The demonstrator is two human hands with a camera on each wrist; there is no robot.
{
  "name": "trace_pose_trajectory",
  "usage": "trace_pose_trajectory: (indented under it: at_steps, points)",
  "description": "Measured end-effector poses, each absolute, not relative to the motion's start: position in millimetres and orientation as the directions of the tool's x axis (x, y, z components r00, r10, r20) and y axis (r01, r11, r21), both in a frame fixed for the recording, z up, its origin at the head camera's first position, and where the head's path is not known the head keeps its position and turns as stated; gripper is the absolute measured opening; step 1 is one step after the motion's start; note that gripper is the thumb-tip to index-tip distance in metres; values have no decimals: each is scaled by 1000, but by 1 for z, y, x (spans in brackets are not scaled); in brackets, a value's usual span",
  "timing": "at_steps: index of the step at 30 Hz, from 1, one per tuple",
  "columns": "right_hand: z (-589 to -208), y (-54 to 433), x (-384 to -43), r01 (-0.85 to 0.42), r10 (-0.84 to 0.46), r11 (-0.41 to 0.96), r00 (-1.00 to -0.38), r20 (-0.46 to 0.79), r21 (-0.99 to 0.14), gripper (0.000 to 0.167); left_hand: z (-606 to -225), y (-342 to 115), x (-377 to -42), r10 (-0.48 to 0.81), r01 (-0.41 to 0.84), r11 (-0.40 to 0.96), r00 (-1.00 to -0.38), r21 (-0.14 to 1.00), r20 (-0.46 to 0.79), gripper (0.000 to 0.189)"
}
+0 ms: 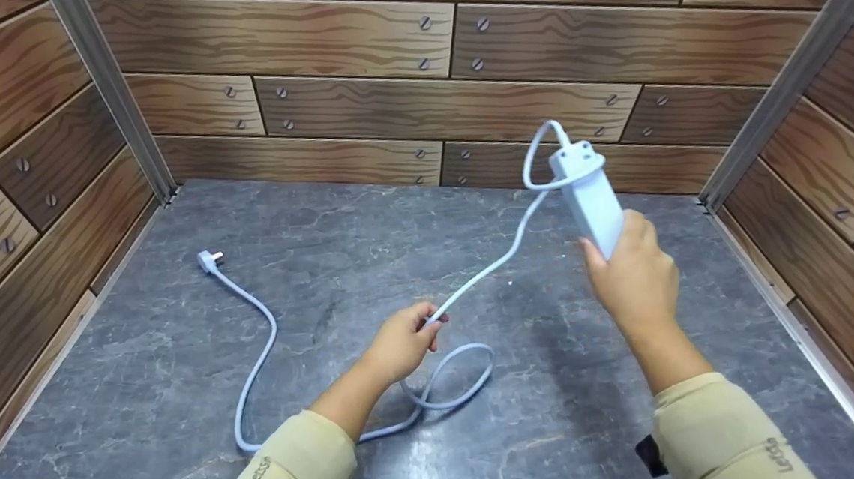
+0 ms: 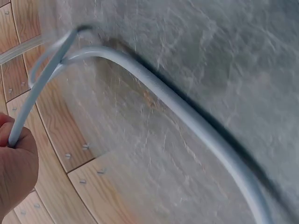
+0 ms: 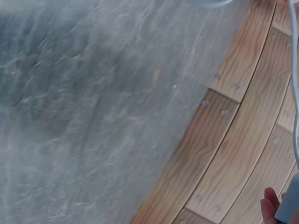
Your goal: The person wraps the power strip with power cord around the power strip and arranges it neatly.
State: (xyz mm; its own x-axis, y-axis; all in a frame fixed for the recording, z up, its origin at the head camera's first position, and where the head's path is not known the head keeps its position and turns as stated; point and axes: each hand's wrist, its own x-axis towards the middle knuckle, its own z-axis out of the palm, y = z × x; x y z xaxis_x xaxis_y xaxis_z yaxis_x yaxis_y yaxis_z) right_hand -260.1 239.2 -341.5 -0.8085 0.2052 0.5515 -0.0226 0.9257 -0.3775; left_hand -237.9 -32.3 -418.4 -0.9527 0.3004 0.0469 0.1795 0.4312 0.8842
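A white power strip [image 1: 594, 201] is gripped near its lower end by my right hand [image 1: 636, 274], raised and tilted at the right. One turn of its white cord [image 1: 490, 266] loops round the strip's top end. From there the cord slants down to my left hand [image 1: 402, 344], whose thumb and fingers pinch it. Past that hand it forms a loose loop and runs left along the surface to a plug [image 1: 209, 261] with metal prongs. In the left wrist view the pinched cord [image 2: 39, 91] rises from the fingers. The right wrist view catches only the power strip's edge [image 3: 288, 205] and some fingertips.
The grey marbled tabletop [image 1: 366, 229] lies beneath both hands. Wood-patterned panels [image 1: 358, 109] wall it in at the back and on both sides, with metal posts [image 1: 120, 95] at the rear corners.
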Motion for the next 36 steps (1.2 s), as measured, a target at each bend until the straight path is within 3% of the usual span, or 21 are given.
trace_pose_trajectory:
  at_steps: [11, 21, 31, 36]
  points:
    - [-350, 268, -263, 105, 286, 911, -858, 427, -399, 56, -410, -48, -236, 332, 275, 524, -937, 806, 104, 13]
    - [-363, 285, -259, 97, 161, 980, -902, 401, -173, 48, -394, -51, -231, 309, 321, 568, -937, 758, 165, 12]
    - [-375, 294, -259, 60, 83, 995, -925, 372, -74, 44, -374, -48, -225, 392, 407, 520, -895, 751, 213, 12]
    - [-377, 293, -259, 10, 2, 1000, -928, 372, 20, 50, -366, -47, -228, 418, 487, 552, -864, 676, 281, 10]
